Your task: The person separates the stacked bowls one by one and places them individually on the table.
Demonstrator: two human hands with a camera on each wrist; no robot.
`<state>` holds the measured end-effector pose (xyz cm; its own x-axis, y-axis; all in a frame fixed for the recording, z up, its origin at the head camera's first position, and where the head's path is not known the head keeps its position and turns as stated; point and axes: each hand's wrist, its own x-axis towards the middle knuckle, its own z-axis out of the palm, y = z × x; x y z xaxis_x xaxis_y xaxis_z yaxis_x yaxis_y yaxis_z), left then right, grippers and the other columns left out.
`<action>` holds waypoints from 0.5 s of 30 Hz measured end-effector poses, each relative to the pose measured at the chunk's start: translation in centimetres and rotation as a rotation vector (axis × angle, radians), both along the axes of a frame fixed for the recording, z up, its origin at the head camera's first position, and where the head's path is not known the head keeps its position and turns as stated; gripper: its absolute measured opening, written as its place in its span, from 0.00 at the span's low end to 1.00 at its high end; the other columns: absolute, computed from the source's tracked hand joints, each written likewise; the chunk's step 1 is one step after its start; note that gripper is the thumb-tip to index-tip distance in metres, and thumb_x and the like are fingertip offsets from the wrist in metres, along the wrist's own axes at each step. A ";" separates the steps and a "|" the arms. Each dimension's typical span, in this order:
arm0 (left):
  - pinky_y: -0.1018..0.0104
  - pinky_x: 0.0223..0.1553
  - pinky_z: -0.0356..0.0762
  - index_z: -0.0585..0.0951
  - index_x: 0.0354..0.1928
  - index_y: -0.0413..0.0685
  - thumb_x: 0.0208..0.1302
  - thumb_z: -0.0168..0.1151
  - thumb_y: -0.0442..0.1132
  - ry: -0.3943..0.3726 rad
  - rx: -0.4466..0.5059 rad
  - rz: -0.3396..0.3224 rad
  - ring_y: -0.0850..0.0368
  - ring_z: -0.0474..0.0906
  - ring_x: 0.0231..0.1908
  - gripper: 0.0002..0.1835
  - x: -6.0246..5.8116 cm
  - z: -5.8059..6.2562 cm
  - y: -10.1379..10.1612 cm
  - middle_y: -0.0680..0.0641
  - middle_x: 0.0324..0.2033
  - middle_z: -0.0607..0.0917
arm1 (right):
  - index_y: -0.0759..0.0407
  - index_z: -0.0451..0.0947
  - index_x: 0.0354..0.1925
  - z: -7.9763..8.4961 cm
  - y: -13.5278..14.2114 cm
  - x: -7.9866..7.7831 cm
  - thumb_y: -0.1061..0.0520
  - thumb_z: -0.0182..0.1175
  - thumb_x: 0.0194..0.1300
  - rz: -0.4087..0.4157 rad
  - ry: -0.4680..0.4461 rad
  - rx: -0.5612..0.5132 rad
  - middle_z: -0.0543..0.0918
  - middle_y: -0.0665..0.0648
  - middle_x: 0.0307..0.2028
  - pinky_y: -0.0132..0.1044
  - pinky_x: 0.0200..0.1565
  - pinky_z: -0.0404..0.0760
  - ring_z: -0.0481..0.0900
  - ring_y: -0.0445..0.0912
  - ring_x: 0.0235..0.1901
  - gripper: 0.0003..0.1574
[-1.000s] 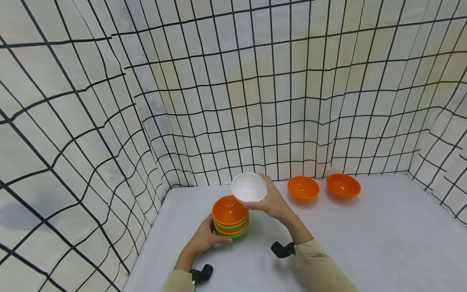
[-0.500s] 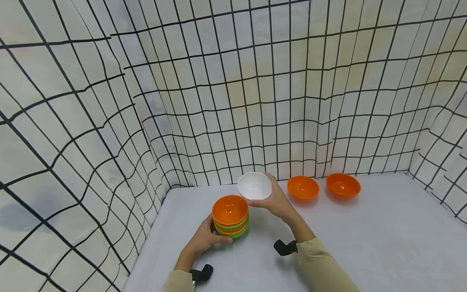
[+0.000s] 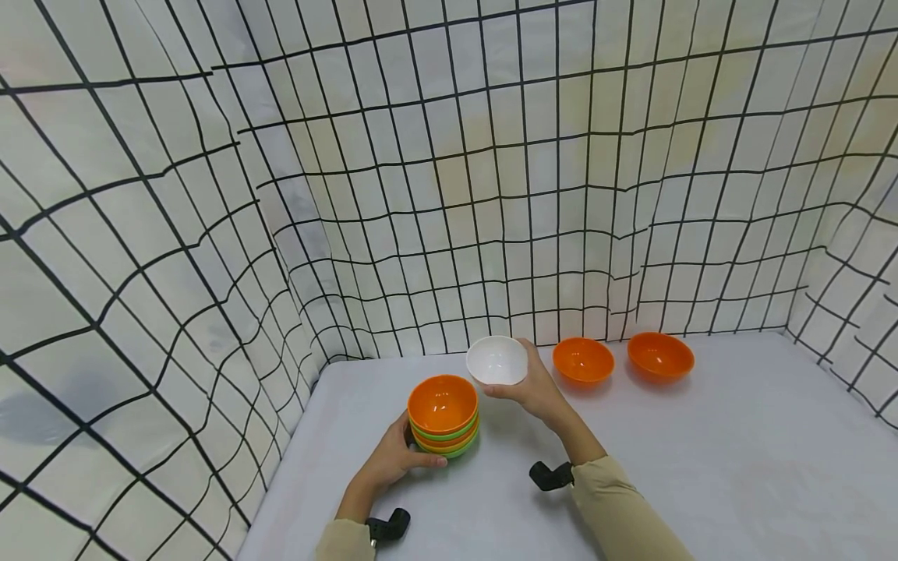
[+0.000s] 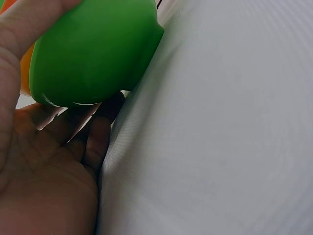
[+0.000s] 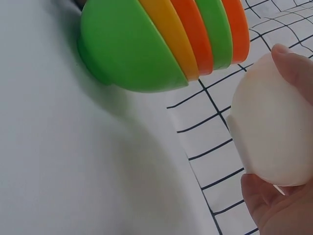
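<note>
A stack of nested bowls (image 3: 443,413) stands on the white tabletop, orange on top and green at the bottom, with green, orange and yellow layers between. My left hand (image 3: 391,460) holds it from the left, thumb in front and fingers round the far side. In the left wrist view the green bottom bowl (image 4: 98,54) fills the space between thumb and fingers. My right hand (image 3: 529,389) grips a white bowl (image 3: 496,360) by its side, thumb at the near edge. That bowl hangs above the table, right of and behind the stack, tilted so its inside shows.
Two orange bowls sit apart at the back right: a nearer-to-centre orange bowl (image 3: 583,361) and a right-hand orange bowl (image 3: 660,357). A white wall with black grid lines (image 3: 449,195) closes off the back and left of the table (image 3: 701,467).
My right hand has carried the white bowl to the right, away from over the stack's edge, and slightly lower at the end. My left hand and the stack stay where they were.
</note>
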<state>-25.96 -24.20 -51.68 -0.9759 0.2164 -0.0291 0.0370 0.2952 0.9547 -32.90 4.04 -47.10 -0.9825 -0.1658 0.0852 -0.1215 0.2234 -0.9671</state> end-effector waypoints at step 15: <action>0.39 0.78 0.54 0.67 0.73 0.57 0.43 0.86 0.38 -0.011 0.010 0.000 0.49 0.71 0.68 0.53 -0.1 -0.1 -0.1 0.51 0.67 0.78 | 0.53 0.48 0.79 -1.6 0.6 -0.7 0.45 0.84 0.45 -0.044 -0.070 0.052 0.66 0.61 0.73 0.62 0.68 0.74 0.68 0.60 0.68 0.75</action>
<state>-26.04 -24.25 -51.78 -0.9755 0.2168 -0.0379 0.0264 0.2859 0.9579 -33.59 4.63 -48.74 -0.9922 -0.1245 0.0089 -0.0434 0.2770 -0.9599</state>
